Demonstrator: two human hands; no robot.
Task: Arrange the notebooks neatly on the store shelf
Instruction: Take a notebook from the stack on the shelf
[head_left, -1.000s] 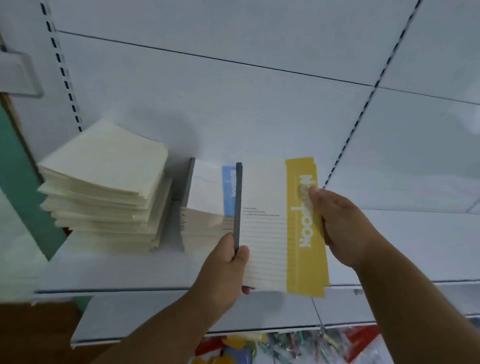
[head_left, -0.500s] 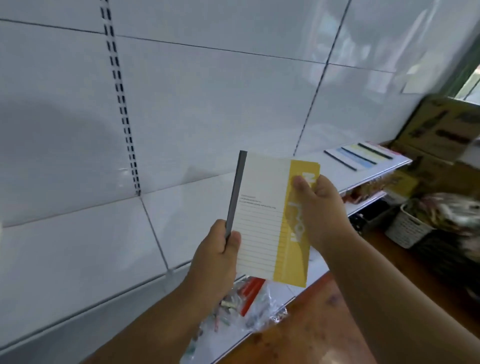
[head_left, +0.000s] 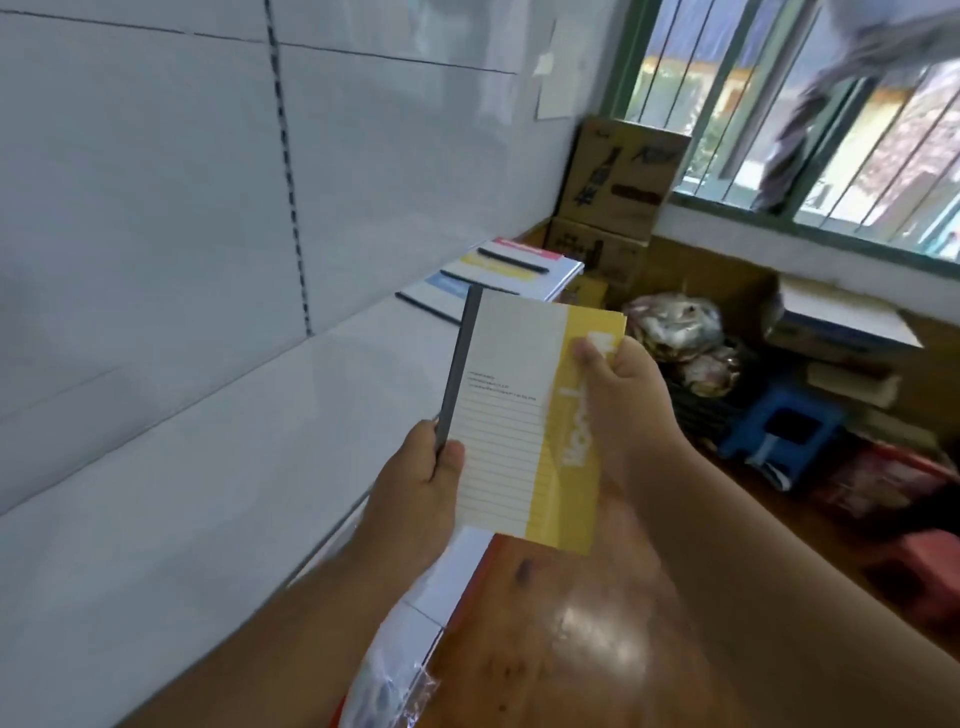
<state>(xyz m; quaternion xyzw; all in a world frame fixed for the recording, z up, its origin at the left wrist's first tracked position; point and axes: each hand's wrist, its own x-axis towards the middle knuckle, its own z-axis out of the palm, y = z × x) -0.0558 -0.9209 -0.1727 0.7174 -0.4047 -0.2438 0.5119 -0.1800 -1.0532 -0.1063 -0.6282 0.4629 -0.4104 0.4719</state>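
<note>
one yellow-and-white notebook (head_left: 524, 431) is held upright above the front edge of the white shelf (head_left: 208, 467), its long axis near vertical, grey spine to the left and cover facing the camera. the left hand (head_left: 415, 499) pinches the lower spine while the right hand (head_left: 623, 410) grips the yellow edge with thumb on the cover. about four more notebooks (head_left: 498, 273) lie flat in a row at the shelf's far end, beyond the held one.

Held notebook (head_left: 511, 415): white cover with fine ruled lines, yellow band with white lettering, dark grey spine. Shelf (head_left: 218, 467): plain white. Notebooks lying flat on the shelf (head_left: 514, 270): blue, yellow, red bands, black spines. Stool (head_left: 779, 431): blue. Floor (head_left: 561, 639): glossy reddish-brown. Cardboard boxes (head_left: 618, 182): brown, black print.
</note>
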